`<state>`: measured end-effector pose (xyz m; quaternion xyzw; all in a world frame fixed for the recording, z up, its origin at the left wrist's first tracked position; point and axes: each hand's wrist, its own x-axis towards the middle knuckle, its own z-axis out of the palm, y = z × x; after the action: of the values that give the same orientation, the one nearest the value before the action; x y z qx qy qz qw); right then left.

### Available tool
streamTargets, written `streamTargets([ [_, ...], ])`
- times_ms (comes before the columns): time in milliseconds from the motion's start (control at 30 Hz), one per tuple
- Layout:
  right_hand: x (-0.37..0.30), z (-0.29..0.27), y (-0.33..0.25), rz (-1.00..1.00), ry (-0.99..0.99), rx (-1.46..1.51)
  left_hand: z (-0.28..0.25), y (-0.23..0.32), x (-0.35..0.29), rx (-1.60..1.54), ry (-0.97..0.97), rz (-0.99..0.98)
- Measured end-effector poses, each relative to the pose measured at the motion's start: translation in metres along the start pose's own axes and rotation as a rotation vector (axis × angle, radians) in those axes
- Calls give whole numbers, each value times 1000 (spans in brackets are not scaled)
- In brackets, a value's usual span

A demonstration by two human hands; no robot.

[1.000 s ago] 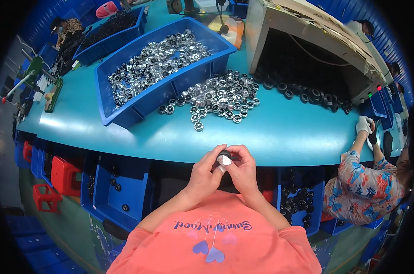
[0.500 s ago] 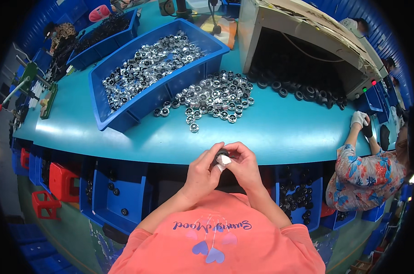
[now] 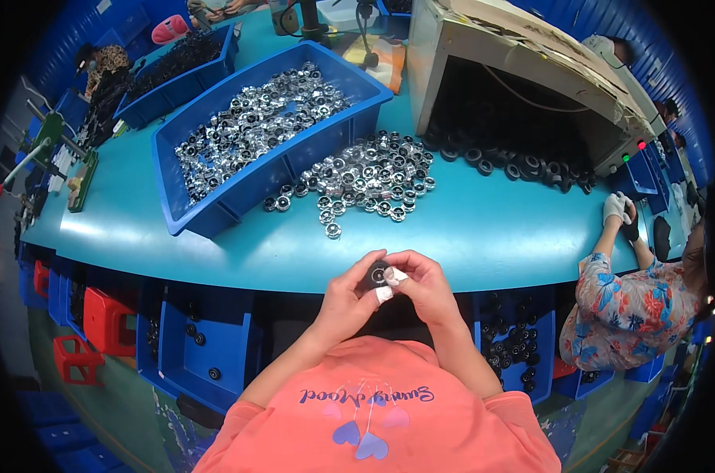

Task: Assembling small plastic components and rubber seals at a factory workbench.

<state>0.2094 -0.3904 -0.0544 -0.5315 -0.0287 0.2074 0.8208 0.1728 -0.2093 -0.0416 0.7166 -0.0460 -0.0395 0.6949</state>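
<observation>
Between my two hands is a small black wheel (image 3: 378, 273), its round face with a lighter ring turned up toward me. My left hand (image 3: 345, 298) grips it from the left, fingers curled round the far side. My right hand (image 3: 427, 290) closes on its right side, the thumb pressed against the face. Both thumbs have white wrapping on their tips. Beyond my hands, a pile of shiny silver wheel hubs (image 3: 369, 175) lies loose on the turquoise table (image 3: 294, 256).
A blue bin (image 3: 203, 211) full of silver hubs stands at the far left. Black rubber tyres (image 3: 523, 164) spill from an open box-shaped machine (image 3: 432, 79) at the right. Under the table edge are blue bins (image 3: 207, 339) with black wheels. A co-worker (image 3: 633, 307) sits at the right.
The wheel has turned in my fingers, so more of its face shows now. My left thumb has moved down off the face. The view has shifted slightly.
</observation>
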Motion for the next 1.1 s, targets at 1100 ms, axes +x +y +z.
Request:
streamTargets([
  [1100, -13, 14, 20, -162, 156, -186, 3, -16, -14, 311, 125, 201],
])
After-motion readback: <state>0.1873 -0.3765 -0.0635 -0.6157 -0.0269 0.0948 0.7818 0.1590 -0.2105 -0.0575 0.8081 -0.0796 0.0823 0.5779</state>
